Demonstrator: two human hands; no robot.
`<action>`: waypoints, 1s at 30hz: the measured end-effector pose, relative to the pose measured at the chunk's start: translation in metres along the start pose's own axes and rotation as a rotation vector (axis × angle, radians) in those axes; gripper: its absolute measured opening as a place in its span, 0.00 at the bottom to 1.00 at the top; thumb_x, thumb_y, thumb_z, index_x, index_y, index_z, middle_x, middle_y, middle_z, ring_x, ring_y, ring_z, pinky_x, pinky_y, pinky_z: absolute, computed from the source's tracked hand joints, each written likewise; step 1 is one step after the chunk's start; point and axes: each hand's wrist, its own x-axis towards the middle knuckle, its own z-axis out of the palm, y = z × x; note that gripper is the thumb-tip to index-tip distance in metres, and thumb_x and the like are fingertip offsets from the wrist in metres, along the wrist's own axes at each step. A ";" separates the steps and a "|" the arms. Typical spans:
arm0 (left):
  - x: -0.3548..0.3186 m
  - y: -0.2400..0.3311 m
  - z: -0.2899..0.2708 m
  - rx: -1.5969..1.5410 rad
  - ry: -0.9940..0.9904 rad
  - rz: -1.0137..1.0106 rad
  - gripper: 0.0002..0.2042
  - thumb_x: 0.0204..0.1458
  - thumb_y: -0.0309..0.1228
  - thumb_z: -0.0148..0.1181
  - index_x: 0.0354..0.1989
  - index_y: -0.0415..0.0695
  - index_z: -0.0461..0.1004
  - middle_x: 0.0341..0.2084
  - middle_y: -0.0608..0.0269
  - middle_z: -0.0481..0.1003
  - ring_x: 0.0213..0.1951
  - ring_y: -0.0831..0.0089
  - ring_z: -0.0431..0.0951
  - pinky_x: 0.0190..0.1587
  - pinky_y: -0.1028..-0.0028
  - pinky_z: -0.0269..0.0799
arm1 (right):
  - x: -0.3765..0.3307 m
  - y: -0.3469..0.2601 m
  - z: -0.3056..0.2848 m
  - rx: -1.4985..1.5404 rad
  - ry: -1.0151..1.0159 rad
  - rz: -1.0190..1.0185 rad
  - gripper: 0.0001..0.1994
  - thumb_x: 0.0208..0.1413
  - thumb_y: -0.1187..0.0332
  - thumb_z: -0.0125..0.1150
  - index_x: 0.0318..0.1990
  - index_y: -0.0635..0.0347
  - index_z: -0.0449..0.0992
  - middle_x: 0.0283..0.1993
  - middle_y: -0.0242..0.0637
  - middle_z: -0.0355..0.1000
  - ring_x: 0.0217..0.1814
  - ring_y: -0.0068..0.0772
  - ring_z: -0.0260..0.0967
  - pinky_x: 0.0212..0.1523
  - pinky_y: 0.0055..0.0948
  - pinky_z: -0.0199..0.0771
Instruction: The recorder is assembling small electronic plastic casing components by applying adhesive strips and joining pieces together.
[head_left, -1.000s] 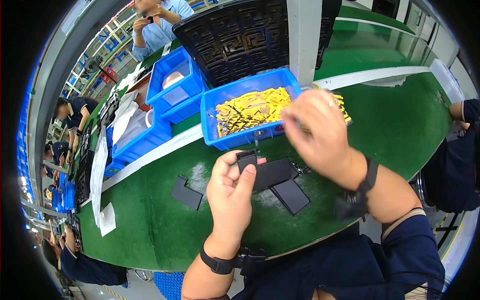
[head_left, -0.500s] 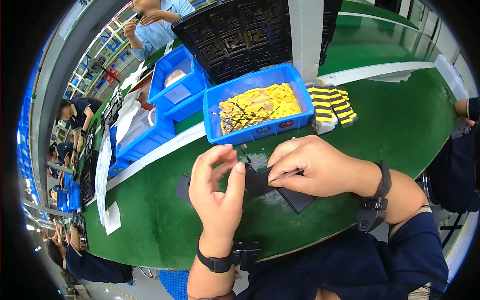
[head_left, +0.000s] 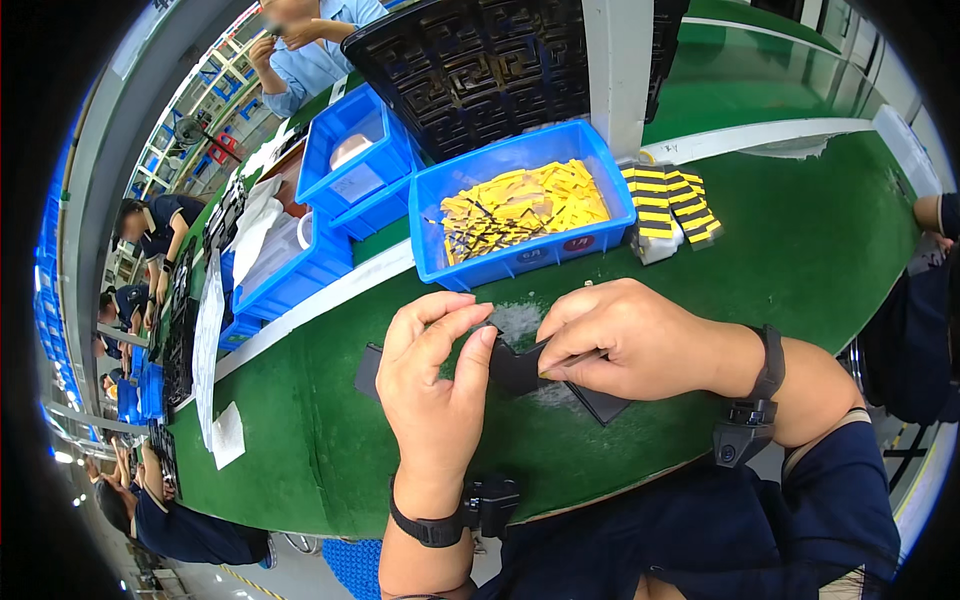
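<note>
Between my hands is a black flat piece [head_left: 516, 370] with a notched upper edge. My left hand [head_left: 432, 375] has brought thumb and fingertips together at its upper left corner, pinching a small dark bit there. On the right side, my right hand [head_left: 625, 340] is closed in a pinch at the piece's right edge, and a thin dark edge shows under its fingers. Those fingers hide exactly what is held. Below the right hand, a black rectangular panel [head_left: 600, 405] lies on the green table. Another black panel [head_left: 368, 370] is partly covered by my left hand.
Ahead stands a blue bin [head_left: 530, 258] of yellow strips. Black-and-yellow striped packs [head_left: 655, 205] sit to its right. More blue bins [head_left: 345, 190], a black tray [head_left: 480, 80] and a grey post [head_left: 615, 90] stand beyond. A white scrap [head_left: 228, 435] lies left. Co-workers sit around.
My left thumb and fingers, apart before, have come together at the black piece's corner. My right hand stays in its pinch, having shifted only slightly.
</note>
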 end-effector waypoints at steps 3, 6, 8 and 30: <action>-0.001 -0.001 0.002 -0.082 -0.004 -0.054 0.07 0.44 0.19 0.63 0.33 0.40 0.78 0.33 0.58 0.76 0.36 0.68 0.76 0.39 0.73 0.72 | -0.001 0.000 0.002 -0.002 0.015 -0.004 0.03 0.45 0.73 0.63 0.27 0.64 0.78 0.27 0.41 0.74 0.31 0.41 0.72 0.33 0.34 0.72; -0.002 -0.002 0.003 -0.159 -0.013 -0.114 0.06 0.45 0.19 0.63 0.32 0.39 0.78 0.33 0.59 0.76 0.34 0.70 0.76 0.38 0.75 0.72 | -0.001 0.001 0.002 -0.004 0.017 0.003 0.03 0.45 0.74 0.63 0.26 0.65 0.78 0.27 0.41 0.73 0.31 0.41 0.72 0.33 0.34 0.72; -0.002 -0.002 0.003 -0.170 -0.020 -0.130 0.05 0.46 0.19 0.62 0.32 0.38 0.78 0.32 0.59 0.76 0.34 0.72 0.76 0.37 0.76 0.72 | -0.001 0.001 0.003 0.010 0.017 0.015 0.03 0.44 0.74 0.63 0.26 0.65 0.77 0.26 0.40 0.73 0.30 0.41 0.72 0.32 0.35 0.71; -0.004 -0.006 0.008 -0.710 -0.153 -0.475 0.08 0.56 0.23 0.56 0.42 0.34 0.74 0.36 0.59 0.77 0.38 0.77 0.76 0.43 0.79 0.71 | -0.003 0.002 0.008 -0.067 0.084 0.014 0.04 0.45 0.74 0.62 0.29 0.63 0.79 0.31 0.41 0.74 0.33 0.43 0.73 0.35 0.36 0.73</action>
